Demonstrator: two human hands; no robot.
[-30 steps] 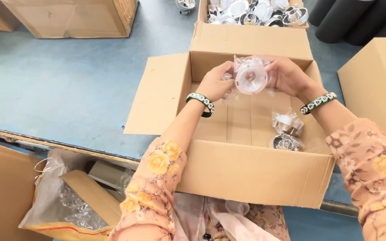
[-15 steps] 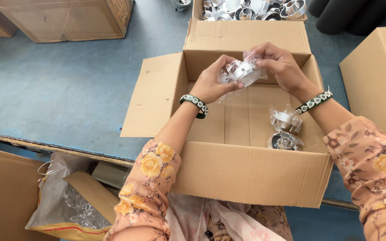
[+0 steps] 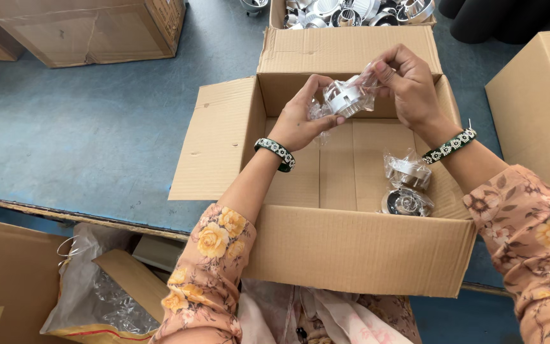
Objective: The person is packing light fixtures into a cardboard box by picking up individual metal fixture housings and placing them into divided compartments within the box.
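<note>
Over an open cardboard box [image 3: 358, 248], both hands hold one round silver metal part wrapped in a clear plastic bag [image 3: 346, 97]. My left hand [image 3: 303, 118] cups the bagged part from below and the left. My right hand [image 3: 408, 83] pinches the bag's top edge on the right. Two more bagged silver parts [image 3: 406, 185] lie on the box floor at the right, below my right wrist.
A far box [image 3: 351, 11] holds several bare silver parts. Closed cardboard boxes stand at the top left [image 3: 90, 28] and right [image 3: 542, 102]. At the lower left a clear bag of plastic [image 3: 106, 299] sits beside a carton. The floor is blue-grey.
The bagged part has turned from face-on to side-on between my hands, and my right fingers have shifted to the bag's top edge. Both hands stay over the box.
</note>
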